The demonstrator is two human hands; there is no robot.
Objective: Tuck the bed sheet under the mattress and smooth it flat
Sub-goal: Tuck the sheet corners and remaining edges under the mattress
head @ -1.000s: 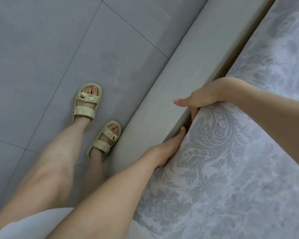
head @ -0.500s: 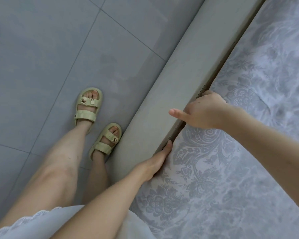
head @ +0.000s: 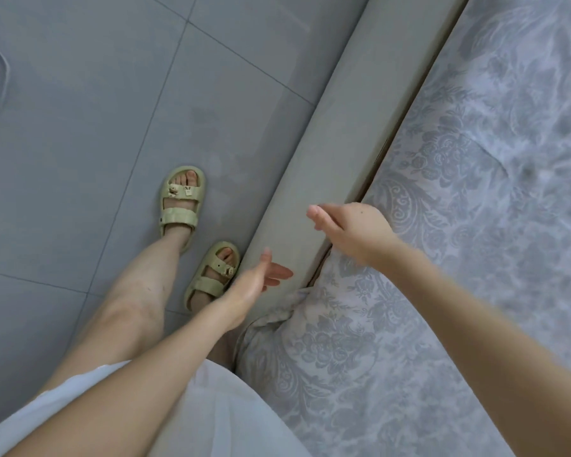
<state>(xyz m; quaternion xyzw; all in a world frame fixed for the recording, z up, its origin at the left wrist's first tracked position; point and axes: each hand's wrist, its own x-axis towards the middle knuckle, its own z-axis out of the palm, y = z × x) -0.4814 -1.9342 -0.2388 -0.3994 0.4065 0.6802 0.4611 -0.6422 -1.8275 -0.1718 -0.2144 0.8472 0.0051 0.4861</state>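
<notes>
The left hand (head: 261, 280) hovers over the bed frame (head: 327, 159), fingers straight, holding nothing. At its 5 o'clock, a loose bunch of the sheet (head: 442, 258) spills onto the frame, untucked. It looks soft and light, so pinch that bunched edge. At 1 o'clock, the right hand (head: 356, 232) hides its fingers, so I cannot tell its grip.

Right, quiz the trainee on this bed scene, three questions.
1. True or false: the left grip holds the sheet.
2. The sheet bunches over the frame: A) nearer the person than the right grip; B) beyond it.
3. How many sandals show?
Key: 1 false, it is open and holds nothing; 2 A; 3 two.
</notes>
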